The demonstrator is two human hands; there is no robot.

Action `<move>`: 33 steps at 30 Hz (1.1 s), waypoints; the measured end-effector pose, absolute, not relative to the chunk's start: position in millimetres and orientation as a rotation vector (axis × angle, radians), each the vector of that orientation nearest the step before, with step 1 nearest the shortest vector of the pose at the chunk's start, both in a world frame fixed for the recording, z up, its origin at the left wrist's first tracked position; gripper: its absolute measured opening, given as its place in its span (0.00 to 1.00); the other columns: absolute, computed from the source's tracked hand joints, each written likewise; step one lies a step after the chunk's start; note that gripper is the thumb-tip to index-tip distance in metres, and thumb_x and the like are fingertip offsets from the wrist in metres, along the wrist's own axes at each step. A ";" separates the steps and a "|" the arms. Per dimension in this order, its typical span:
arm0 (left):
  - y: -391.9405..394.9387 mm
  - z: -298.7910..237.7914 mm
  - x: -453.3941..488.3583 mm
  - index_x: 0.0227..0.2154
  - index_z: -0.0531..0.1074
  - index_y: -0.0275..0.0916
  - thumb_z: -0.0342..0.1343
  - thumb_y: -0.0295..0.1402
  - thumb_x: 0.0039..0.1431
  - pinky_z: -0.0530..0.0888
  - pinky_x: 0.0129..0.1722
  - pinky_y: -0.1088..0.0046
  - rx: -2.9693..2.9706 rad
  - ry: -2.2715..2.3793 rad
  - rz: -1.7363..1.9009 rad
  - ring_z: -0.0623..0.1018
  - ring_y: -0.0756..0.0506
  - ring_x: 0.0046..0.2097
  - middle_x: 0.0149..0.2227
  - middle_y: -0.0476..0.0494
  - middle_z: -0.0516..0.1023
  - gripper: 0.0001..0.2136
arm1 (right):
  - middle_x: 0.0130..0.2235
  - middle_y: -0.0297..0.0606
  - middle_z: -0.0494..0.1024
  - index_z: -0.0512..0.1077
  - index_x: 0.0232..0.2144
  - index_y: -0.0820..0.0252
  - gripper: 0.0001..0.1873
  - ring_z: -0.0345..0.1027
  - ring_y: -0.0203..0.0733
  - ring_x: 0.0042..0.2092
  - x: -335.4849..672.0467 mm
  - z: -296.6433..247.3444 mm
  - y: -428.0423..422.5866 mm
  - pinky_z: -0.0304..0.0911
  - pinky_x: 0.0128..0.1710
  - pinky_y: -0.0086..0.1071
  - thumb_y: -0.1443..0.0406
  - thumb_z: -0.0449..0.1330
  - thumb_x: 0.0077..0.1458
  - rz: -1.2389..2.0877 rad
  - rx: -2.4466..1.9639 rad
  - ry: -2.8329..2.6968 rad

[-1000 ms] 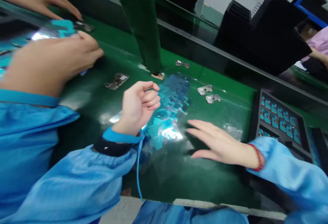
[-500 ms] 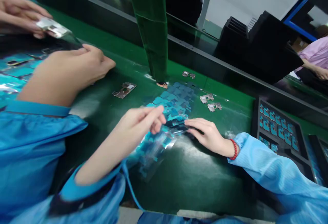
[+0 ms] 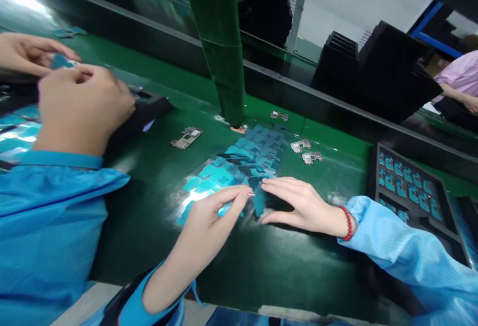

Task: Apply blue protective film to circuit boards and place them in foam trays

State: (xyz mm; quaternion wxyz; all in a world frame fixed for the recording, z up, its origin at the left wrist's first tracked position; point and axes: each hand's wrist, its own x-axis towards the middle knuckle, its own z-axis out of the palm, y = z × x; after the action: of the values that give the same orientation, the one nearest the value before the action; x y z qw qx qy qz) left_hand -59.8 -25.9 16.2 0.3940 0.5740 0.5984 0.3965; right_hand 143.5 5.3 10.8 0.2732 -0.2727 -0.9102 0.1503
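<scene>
A clear sheet covered with several blue stickers (image 3: pixel 239 162) lies on the green conveyor belt (image 3: pixel 284 261). My left hand (image 3: pixel 212 216) reaches over its near edge with fingers stretched out, their tips resting on the sheet. My right hand (image 3: pixel 298 204), with a red bead bracelet at the wrist, lies flat on the sheet's right corner, fingers pointing left. The fingertips of both hands nearly meet beside one blue sticker (image 3: pixel 258 205). Neither hand holds anything.
Small metal parts (image 3: pixel 186 138) (image 3: pixel 306 151) lie on the belt beyond the sheet. A black tray of blue parts (image 3: pixel 407 186) sits at right. A green post (image 3: pixel 220 42) stands behind. A co-worker's hands (image 3: pixel 82 102) work at left over a black tray (image 3: pixel 149 109). Stacked black trays (image 3: pixel 373 67) stand at the back.
My left hand uncurled and stretched its fingers onto the sheet. My right hand slid left onto the sheet's corner. The sheet now lies flatter. The co-worker's hands shifted left.
</scene>
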 end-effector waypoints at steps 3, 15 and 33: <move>-31.7 19.7 -51.6 0.22 0.78 0.41 0.55 0.46 0.50 0.75 0.31 0.76 1.369 1.478 1.000 0.80 0.44 0.30 0.26 0.47 0.82 0.15 | 0.46 0.52 0.80 0.70 0.49 0.69 0.27 0.76 0.48 0.48 136.5 11.6 -0.1 0.72 0.50 0.39 0.51 0.57 0.60 0.367 -0.760 -2.391; -36.9 21.0 -49.1 0.22 0.78 0.42 0.54 0.45 0.51 0.76 0.36 0.75 1.429 1.504 1.010 0.81 0.42 0.35 0.30 0.46 0.83 0.14 | 0.53 0.50 0.76 0.67 0.54 0.69 0.22 0.73 0.43 0.52 154.4 23.0 4.5 0.69 0.52 0.33 0.58 0.50 0.67 0.724 -0.598 -2.556; -54.2 0.8 -73.9 0.16 0.72 0.41 0.53 0.54 0.50 0.71 0.23 0.71 1.442 1.750 0.714 0.74 0.45 0.20 0.15 0.46 0.73 0.21 | 0.34 0.40 0.80 0.74 0.31 0.62 0.18 0.76 0.40 0.36 166.0 23.7 20.0 0.73 0.39 0.33 0.57 0.52 0.65 0.779 -1.062 -1.840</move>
State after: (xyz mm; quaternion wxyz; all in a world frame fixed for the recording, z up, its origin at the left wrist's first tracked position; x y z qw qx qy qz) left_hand -73.9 -54.2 0.8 0.3731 0.5627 0.6829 0.2789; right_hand 166.0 20.0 23.7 0.4255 -0.4247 -0.7358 0.3116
